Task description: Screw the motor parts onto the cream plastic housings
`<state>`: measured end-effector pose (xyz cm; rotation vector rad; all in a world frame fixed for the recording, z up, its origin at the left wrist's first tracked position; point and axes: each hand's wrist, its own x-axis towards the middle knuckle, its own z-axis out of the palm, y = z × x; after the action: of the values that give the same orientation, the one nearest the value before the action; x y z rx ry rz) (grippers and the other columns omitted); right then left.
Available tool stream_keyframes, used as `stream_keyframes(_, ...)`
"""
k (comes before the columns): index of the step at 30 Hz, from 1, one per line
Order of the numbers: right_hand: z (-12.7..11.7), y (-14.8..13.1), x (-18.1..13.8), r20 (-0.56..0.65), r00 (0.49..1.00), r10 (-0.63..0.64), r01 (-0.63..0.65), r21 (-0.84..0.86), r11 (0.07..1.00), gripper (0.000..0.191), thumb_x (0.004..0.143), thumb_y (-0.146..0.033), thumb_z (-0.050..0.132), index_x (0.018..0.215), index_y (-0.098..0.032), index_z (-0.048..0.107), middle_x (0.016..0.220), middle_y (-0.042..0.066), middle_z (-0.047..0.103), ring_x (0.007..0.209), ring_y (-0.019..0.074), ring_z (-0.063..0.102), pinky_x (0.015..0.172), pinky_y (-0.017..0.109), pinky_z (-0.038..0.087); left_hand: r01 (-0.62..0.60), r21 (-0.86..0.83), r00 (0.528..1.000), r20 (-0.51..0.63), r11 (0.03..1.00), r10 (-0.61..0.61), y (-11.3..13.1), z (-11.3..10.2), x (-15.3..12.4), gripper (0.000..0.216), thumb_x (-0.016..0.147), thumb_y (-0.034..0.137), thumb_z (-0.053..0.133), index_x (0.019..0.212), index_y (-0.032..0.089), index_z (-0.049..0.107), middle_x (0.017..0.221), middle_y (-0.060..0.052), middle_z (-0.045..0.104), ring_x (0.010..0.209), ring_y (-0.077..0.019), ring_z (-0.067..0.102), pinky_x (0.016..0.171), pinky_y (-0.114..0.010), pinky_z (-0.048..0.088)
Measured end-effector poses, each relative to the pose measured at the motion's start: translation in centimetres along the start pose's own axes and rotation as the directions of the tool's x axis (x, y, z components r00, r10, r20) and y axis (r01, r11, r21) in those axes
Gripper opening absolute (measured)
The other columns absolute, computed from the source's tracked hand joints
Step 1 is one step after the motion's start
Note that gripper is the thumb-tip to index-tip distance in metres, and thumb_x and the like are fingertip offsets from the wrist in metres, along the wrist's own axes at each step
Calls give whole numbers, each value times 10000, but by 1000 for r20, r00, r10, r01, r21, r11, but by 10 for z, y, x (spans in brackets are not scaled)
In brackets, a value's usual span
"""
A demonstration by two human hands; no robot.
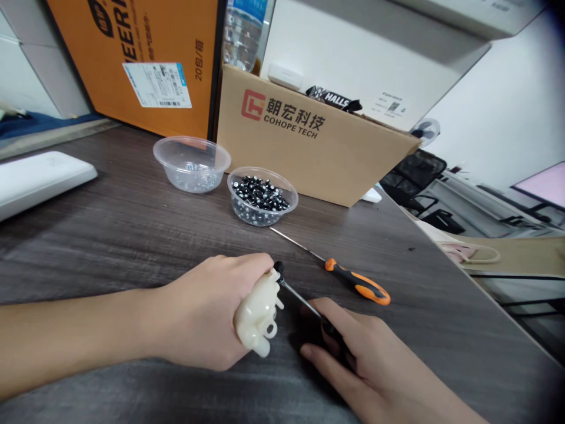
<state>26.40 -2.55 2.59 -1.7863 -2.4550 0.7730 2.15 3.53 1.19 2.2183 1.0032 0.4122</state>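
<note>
My left hand (216, 312) is wrapped round a cream-white moulded plastic part (256, 312) with small tabs, a ring and a stubby tube. A small black round piece (278, 268) sits at the part's upper end, close to my thumb. My right hand (348, 353) grips a screwdriver (304, 299) with a dark handle, mostly hidden by the fingers. Its metal shaft slants up to the left, and the tip meets the black piece. Beyond the hands lies a second screwdriver (357, 284) with an orange and black handle.
A clear bowl (263, 218) holds many small black and silver pieces. Left of it, another clear bowl (192, 150) holds small transparent bits. Behind stand a brown cardboard box (300, 153) and an orange box (172, 35). A white object (44, 176) lies at the left.
</note>
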Motion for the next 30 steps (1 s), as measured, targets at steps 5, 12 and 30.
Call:
stream_keyframes(5,1,1,-1,-9,1000,-9,9,-8,1000,25,997,-269,546,978,-273,561,888,-18,704,758,199,665,656,323,461,-2,11,1000,14,1000,2,0,-1,1,306,659,225,680,796,260,409,754,64,584,588,-148,516,512,-286,341)
stream_keyframes(12,2,3,-2,7,1000,10,-10,-3,1000,28,1005,-264,540,994,-283,559,920,-23,706,780,196,666,673,323,464,-1,-2,1000,15,1000,1,0,0,0,321,661,214,696,798,258,408,770,61,585,609,-147,525,530,-284,350)
stream_keyframes(30,1,0,-2,-17,1000,4,-4,13,1000,22,987,-275,543,979,-283,562,882,-24,713,751,198,676,651,319,467,-29,17,1000,-12,999,29,-6,5,0,350,656,239,717,796,268,398,762,77,567,588,-146,507,520,-289,338)
